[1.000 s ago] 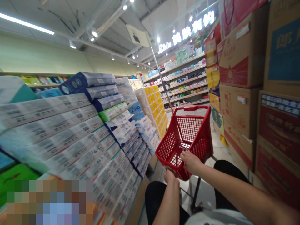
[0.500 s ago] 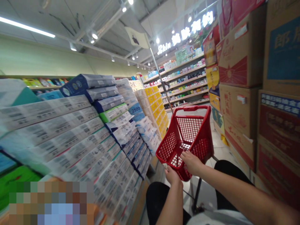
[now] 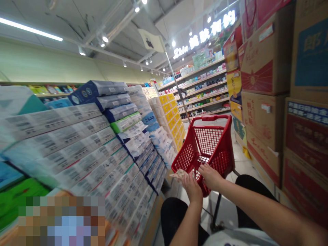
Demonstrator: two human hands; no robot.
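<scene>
A red plastic shopping cart basket (image 3: 205,147) stands in the aisle right in front of me. My right hand (image 3: 210,176) rests closed over the near rim of the basket. My left hand (image 3: 191,187) is raised beside it, just left of the rim, pinching a small crumpled pale paper (image 3: 179,174) between its fingers. My dark trousers show below both arms.
Stacked packs of tissue paper (image 3: 84,150) fill the sloped display on the left. Tall piles of cardboard boxes (image 3: 266,102) line the right side. Shelves of small products (image 3: 202,92) run across the far end. A tiled floor strip (image 3: 241,160) runs between them.
My left hand has risen from my lap to the basket's near rim, and the pale paper now shows in its fingers. The right hand has stayed on the rim.
</scene>
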